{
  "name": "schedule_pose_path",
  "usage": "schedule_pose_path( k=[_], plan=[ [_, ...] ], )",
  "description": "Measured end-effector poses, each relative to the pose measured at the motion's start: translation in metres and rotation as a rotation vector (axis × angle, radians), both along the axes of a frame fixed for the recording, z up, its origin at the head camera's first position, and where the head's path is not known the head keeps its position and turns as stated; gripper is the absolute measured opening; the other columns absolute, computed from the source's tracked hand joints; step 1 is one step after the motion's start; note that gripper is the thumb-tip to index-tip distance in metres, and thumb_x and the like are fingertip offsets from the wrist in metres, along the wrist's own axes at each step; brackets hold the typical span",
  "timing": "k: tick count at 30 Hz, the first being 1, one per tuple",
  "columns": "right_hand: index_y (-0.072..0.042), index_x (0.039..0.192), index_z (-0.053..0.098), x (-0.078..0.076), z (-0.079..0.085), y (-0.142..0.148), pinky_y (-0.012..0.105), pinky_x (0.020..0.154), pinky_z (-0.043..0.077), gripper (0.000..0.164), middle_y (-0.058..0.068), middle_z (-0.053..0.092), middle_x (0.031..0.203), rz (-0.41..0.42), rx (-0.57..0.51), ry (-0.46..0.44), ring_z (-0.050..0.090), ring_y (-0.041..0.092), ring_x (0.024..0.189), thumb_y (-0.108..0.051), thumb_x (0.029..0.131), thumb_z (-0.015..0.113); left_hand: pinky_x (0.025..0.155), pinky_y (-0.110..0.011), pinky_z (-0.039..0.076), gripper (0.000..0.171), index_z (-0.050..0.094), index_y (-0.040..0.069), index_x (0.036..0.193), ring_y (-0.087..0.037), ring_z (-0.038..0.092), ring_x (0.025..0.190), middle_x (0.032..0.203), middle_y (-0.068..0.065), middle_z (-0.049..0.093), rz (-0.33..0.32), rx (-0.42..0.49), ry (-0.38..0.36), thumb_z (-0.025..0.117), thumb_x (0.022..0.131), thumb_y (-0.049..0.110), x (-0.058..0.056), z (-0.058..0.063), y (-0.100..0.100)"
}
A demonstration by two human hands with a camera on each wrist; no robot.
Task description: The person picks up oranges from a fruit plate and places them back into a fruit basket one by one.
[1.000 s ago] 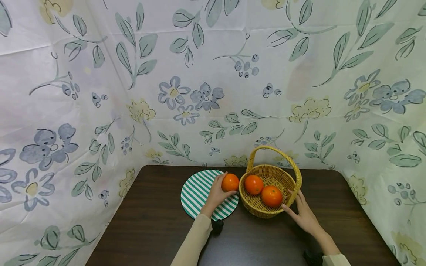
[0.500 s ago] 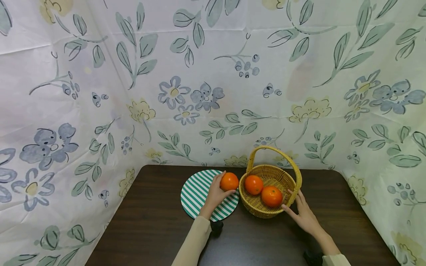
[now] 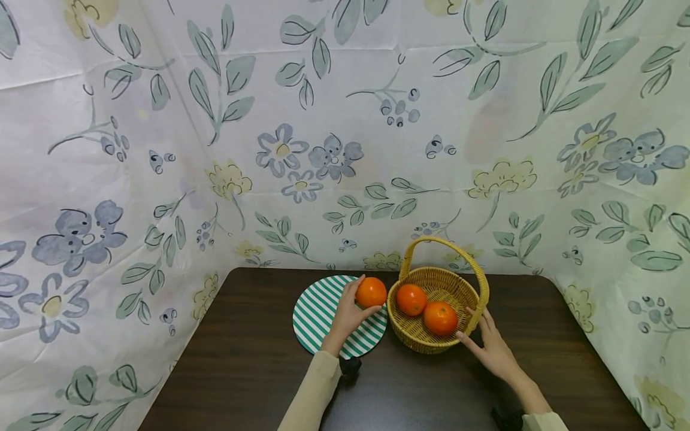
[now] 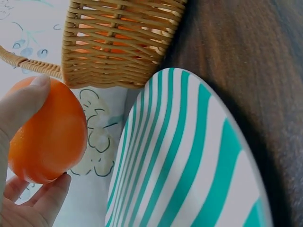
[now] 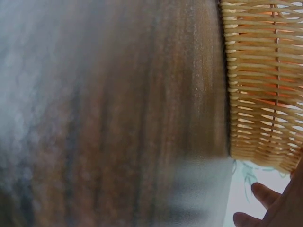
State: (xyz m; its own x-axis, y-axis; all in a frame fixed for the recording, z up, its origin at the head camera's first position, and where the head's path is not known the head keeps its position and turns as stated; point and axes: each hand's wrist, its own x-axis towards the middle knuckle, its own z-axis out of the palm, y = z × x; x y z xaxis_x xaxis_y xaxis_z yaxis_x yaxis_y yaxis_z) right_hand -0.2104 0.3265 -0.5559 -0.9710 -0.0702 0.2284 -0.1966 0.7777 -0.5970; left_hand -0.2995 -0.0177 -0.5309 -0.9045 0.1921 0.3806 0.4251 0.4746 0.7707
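Observation:
My left hand [image 3: 350, 308] holds an orange [image 3: 371, 293] between thumb and fingers, over the right side of a round green-and-white striped plate [image 3: 318, 314]. In the left wrist view the thumb lies on one side of the orange [image 4: 49, 130] and fingertips on the other, with the orange raised off the plate [image 4: 189, 156]. Two more oranges, one at the left [image 3: 411, 299] and one in front [image 3: 440, 318], lie in a yellow wicker basket [image 3: 423, 344] with a tall handle. My right hand [image 3: 493, 353] grips the basket's right rim by the handle base.
The dark wooden table [image 3: 242, 371] carries the plate and basket side by side, very close together. Behind and at both sides hangs a white cloth [image 3: 345, 233] with printed flowers and leaves. The basket handle [image 3: 447, 242] arches high over the opening.
The left hand and its orange have shifted very slightly to the left. The right hand, basket and plate have stayed in place.

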Motion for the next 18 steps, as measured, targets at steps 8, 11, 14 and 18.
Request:
schedule_pose_path(
  k=[8,11,14,18],
  plan=[
    [-0.015,0.147,0.026,0.001,-0.001,0.000,0.074,0.080,0.032,0.068,0.012,-0.004,0.155,-0.001,0.000,0.001,0.024,0.055,0.127,-0.040,0.091,0.055,0.092,-0.041,0.047,0.084,0.035,0.022,0.143,-0.024,0.052,0.115,0.137,-0.007,0.041,-0.014,-0.002,-0.015,0.076,0.073,0.044,0.002,0.008,-0.001],
    [-0.014,0.147,0.026,0.001,0.000,-0.001,0.074,0.080,0.032,0.068,0.011,-0.005,0.155,-0.002,0.000,-0.001,0.024,0.055,0.127,-0.040,0.091,0.055,0.092,-0.041,0.047,0.082,0.035,0.022,0.143,-0.024,0.052,0.115,0.136,-0.007,0.041,-0.023,0.002,-0.011,0.077,0.074,0.037,0.004,0.011,-0.001],
    [-0.013,0.146,0.026,0.001,0.001,-0.001,0.074,0.079,0.033,0.068,0.012,-0.005,0.155,-0.002,0.002,-0.002,0.024,0.056,0.127,-0.040,0.092,0.055,0.091,-0.041,0.048,0.082,0.035,0.023,0.143,-0.025,0.052,0.114,0.136,-0.008,0.041,-0.033,0.003,0.001,0.077,0.075,0.034,0.004,0.012,0.000],
    [-0.014,0.147,0.026,0.001,0.002,0.000,0.074,0.079,0.032,0.068,0.012,-0.005,0.155,-0.001,0.005,-0.004,0.024,0.056,0.127,-0.040,0.092,0.055,0.089,-0.039,0.049,0.082,0.035,0.024,0.143,-0.024,0.052,0.113,0.135,-0.009,0.041,-0.047,0.018,0.001,0.077,0.074,0.037,0.005,0.014,0.001]
  ],
)
